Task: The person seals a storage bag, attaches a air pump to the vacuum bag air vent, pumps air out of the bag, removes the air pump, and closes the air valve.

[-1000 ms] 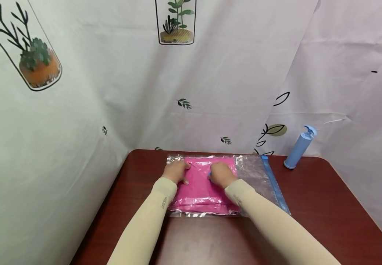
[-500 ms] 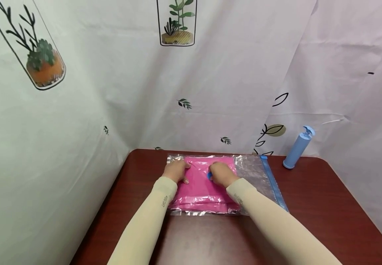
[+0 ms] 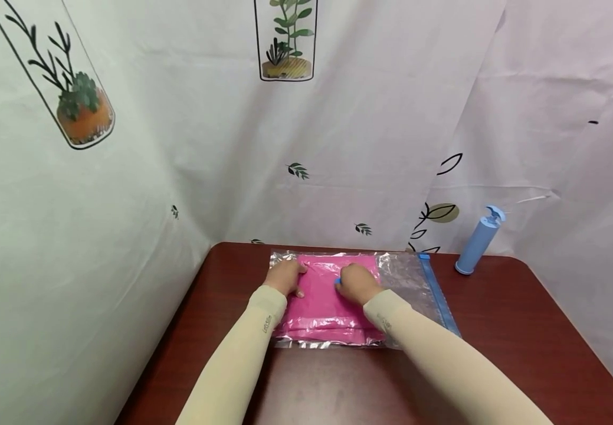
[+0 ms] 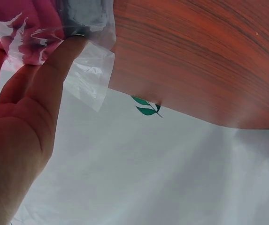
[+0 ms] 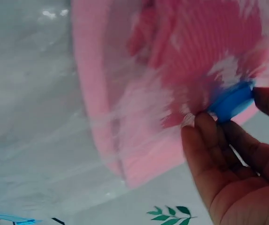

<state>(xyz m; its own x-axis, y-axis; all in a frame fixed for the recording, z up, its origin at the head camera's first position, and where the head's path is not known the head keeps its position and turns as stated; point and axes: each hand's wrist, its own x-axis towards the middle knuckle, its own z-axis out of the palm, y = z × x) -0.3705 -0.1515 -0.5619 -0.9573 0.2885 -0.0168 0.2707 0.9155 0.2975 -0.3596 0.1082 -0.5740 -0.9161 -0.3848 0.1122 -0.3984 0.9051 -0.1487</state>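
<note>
A clear zip storage bag (image 3: pixel 407 283) lies flat on the table, with a folded pink knitted garment (image 3: pixel 319 298) inside it. With thumb and fingers, my right hand (image 3: pixel 358 283) pinches a round blue valve cap (image 5: pixel 233 101) on the bag's upper face. In the head view that hand mostly hides the cap (image 3: pixel 337 281). My left hand (image 3: pixel 283 276) rests on the left end of the bag, thumb and fingers spread over the pink part. Its fingertips touch the plastic near the loose corner (image 4: pixel 89 77) in the left wrist view.
A blue hand pump (image 3: pixel 478 242) stands at the back right of the dark red table (image 3: pixel 513 319). The bag's blue zip strip (image 3: pixel 438 292) runs along its right end. White cloth (image 3: pixel 338 130) with plant prints hangs behind and to the left.
The head view has shifted slightly, so the scene sits a little lower. Both hands stay at nearly the same places on the bag, the right one still at the blue cap.
</note>
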